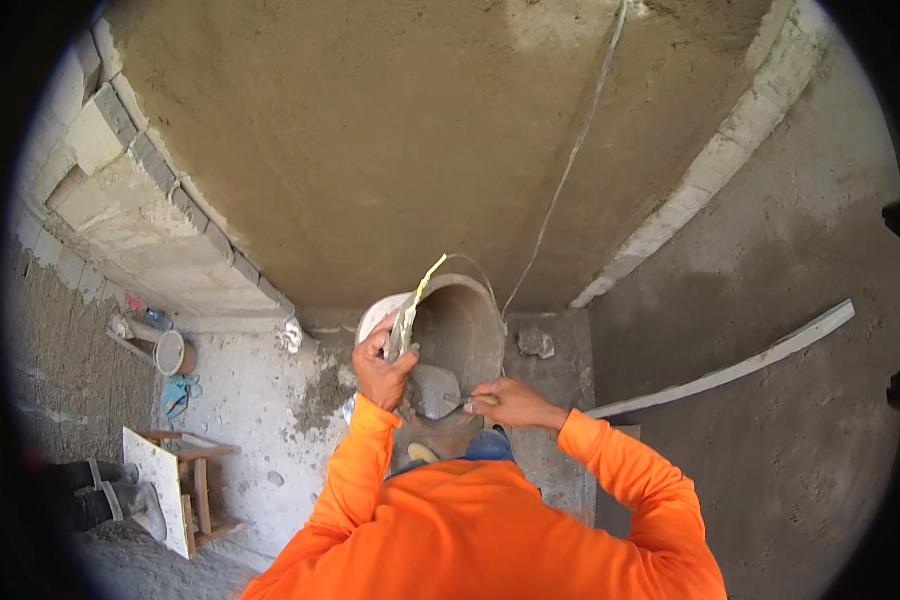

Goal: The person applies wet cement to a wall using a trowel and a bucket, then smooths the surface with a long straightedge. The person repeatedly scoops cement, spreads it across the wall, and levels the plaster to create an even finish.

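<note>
My right hand (520,404) grips the short handle of a trowel (435,391), its grey blade pointing left at the near side of a bucket (482,330). The bucket is coated with grey mortar inside, and its mouth faces up toward me. At the bucket's left side, my left hand (379,372) is closed around a thin, mortar-caked board (407,320) with a yellowish edge. This board shows nearly edge-on, so its exact kind is unclear. Behind it a rounded white surface (378,314) is partly hidden.
A freshly plastered wall (390,150) rises ahead, a cord (570,165) hanging down it. To the right, a long pale strip (735,367) leans by the wall. A rubble lump (536,343) lies near the bucket. On the left are a small bucket (173,354) and a wooden stool (157,485).
</note>
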Demonstrator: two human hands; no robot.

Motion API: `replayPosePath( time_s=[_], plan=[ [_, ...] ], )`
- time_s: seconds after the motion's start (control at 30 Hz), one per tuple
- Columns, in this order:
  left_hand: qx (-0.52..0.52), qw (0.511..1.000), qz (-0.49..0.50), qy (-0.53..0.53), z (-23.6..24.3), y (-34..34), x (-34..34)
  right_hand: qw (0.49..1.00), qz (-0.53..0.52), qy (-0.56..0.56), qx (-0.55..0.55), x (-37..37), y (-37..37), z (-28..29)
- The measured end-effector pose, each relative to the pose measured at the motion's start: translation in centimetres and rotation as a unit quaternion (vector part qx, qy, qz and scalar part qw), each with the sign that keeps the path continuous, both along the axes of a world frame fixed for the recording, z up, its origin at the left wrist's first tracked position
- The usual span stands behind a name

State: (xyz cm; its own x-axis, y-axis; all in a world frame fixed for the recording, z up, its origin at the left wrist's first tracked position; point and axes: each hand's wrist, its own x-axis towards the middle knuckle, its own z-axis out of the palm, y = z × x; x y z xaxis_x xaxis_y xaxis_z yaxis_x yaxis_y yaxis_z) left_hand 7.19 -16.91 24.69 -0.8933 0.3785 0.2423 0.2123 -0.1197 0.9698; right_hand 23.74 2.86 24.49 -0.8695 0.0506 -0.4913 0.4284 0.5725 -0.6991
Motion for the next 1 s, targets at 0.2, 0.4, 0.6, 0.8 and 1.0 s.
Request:
replayPosePath(
  time_s=[0.2,0.4,0.6,0.8,1.0],
  plan=[
    [0.121,0.987,0.088,-0.056,-2.7,-0.1,-3.4,0.998,0.015,0.06,0.001,-1.6,-0.6,-2.7],
    [0.066,0.986,0.139,-0.069,-5.5,-3.9,-5.7,0.939,-0.159,0.174,-0.249,-5.1,1.3,5.4],
    [0.037,0.965,0.257,-0.035,-6.9,-10.4,-8.4,0.838,-0.261,0.321,-0.356,-9.0,2.9,24.8],
    [-0.01,0.914,0.406,-0.022,-11.9,-20.9,-8.6,0.572,-0.206,0.751,-0.258,-14.9,3.8,45.9],
    [-0.025,0.859,0.502,-0.093,-14.2,-31.1,-2.9,0.148,-0.5,0.807,0.277,-22.3,12.3,62.0]
  ],
)
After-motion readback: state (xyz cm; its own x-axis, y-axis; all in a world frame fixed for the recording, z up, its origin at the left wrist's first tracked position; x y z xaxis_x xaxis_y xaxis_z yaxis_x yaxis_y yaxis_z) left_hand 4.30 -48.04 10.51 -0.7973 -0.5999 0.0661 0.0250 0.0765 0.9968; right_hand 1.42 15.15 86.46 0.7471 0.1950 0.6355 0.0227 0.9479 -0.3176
